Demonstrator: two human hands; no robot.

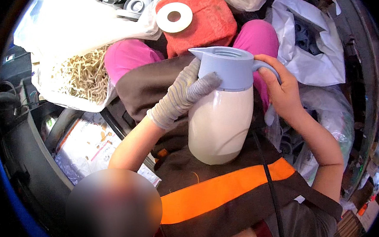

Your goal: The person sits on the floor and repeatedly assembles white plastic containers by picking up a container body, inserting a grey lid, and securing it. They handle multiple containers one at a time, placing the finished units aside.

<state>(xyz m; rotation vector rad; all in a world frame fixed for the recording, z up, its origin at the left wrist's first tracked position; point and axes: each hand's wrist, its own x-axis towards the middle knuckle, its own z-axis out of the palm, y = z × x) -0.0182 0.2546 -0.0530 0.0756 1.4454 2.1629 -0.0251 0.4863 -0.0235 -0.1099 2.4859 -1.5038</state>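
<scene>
A thermos jug (220,121) with a cream body and a pale blue spouted collar (228,70) leans over my lap, its base toward me. My left hand (188,90), in a grey striped knit glove, wraps around the collar just below the spout, thumb across the front. The bare right hand (281,87) is closed round the jug's blue handle (266,66). Ahead of the jug, a white ring-shaped disc (183,17) rests on a red cloth-covered block (201,28) between my knees.
At left sits a bag of pale rubbery strips (80,75). Grey round plastic parts (135,5) lie at the far left. An opened white bag (308,41) with dark blue parts stands at right, above a clear plastic bag (332,114). A dark bin edge (37,149) borders the left side.
</scene>
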